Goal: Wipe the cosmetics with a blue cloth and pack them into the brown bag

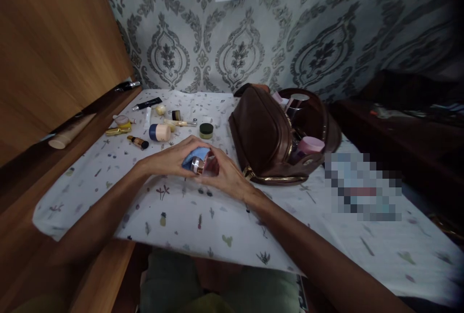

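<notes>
Above the near part of the cloth-covered table, my two hands meet around a small pinkish glass perfume bottle (210,164) with a shiny metallic cap (197,164). My right hand (232,177) is closed around the glass body. A blue cloth (198,152) is bunched in my left hand (176,157), whose fingers curl round the cap end. The cloth lies against the bottle, and part of both is hidden by my fingers. Just beyond my hands sits a dark green lidded jar (206,131). To their left lies a blue-and-beige container (160,132).
An unzipped brown leather bag (259,134) stands right of my hands, with a pink-lidded container (310,146) inside. Several cosmetics, including a black tube (147,104) and a gold tube (118,130), lie at the back left. A beige tube (70,132) rests on the wooden ledge.
</notes>
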The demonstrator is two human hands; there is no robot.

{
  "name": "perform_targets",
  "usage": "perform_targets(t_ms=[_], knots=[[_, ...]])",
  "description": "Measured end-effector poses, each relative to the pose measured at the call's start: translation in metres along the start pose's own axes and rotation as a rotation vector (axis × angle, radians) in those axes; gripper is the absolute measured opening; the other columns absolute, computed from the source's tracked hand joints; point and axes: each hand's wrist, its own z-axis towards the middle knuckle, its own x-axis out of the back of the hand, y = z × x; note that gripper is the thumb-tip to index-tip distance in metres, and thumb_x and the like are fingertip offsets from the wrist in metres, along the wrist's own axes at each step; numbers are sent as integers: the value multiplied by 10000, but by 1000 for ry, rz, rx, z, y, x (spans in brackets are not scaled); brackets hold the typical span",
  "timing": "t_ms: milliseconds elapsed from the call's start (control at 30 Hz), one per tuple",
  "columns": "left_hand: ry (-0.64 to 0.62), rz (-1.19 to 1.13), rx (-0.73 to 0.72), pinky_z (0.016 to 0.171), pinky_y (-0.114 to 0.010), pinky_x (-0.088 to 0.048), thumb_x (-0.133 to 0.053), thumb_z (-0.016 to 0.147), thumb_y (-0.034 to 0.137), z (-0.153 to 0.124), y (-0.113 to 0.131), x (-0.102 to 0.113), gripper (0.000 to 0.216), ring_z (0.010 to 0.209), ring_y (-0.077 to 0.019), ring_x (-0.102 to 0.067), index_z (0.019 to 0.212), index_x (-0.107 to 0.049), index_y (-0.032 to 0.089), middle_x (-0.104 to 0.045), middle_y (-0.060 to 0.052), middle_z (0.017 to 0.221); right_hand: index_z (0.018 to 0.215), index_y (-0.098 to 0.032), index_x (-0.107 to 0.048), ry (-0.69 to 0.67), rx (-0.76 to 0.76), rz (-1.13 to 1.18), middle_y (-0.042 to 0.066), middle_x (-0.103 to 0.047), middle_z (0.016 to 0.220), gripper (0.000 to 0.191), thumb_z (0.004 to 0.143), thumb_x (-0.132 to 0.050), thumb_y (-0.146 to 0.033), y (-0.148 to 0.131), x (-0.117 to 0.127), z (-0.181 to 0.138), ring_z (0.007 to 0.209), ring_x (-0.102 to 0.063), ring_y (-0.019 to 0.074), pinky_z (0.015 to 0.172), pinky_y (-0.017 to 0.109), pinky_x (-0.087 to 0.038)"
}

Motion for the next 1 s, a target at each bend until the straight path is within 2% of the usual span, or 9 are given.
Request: perform_targets(t_ms=[133,233,333,533,767,867,1000], knots=[[53,-3,24,1071,-412,-409,-743,803,503,1,-2,-3,724,1244,-285,-504,1429,-454,281,-523,-95,1332,1489,-228,-369,-10,-33,55,134,-546,1309,968,666,-835,-430,5,-2,-1,1097,-583,288,948,471,-492],[99,2,20,1053,-413,-424,-737,795,555,2,-2,-3,692,1196,-279,-542,1395,-516,290,-566,-86,1293,1545,-221,-272,-21,-78,132,141,-520,1330,1056,671,-828,-426,10,-5,-1,981,-618,243,905,447,-523],[159,20,20,1031,-406,-445,-749,783,559,3,-5,-4,650,1154,-262,-572,1349,-576,292,-600,-76,1241,1555,-219,-253,-32,-103,152,143,-507,1339,1089,657,-840,-402,14,-6,0,899,-625,215,868,437,-544],[298,4,-79,997,-394,-483,-754,808,489,5,-14,-9,482,1091,-231,-620,1230,-685,266,-653,-77,1158,1541,-247,-302,-4,-92,133,146,-481,1389,1022,673,-829,-352,15,-6,1,934,-614,219,855,425,-556],[454,16,-161,938,-372,-534,-697,878,426,8,-16,-19,309,1035,-207,-665,1126,-737,248,-689,-79,1132,1524,-243,-300,19,-123,206,135,-495,1372,921,725,-757,-285,16,-8,0,739,-596,136,692,353,-559],[431,42,-155,977,-394,-521,-673,899,417,8,-15,-18,309,1088,-216,-647,1162,-717,261,-669,-81,1180,1506,-240,-320,23,-129,216,128,-522,1338,875,737,-735,-279,18,-7,1,713,-593,130,653,332,-538],[266,88,-99,1072,-452,-453,-719,850,470,5,-14,-13,543,1252,-271,-546,1351,-585,310,-556,-98,1350,1464,-220,-370,32,-144,226,106,-584,1205,832,730,-751,-311,19,-4,4,683,-577,127,619,310,-505]])
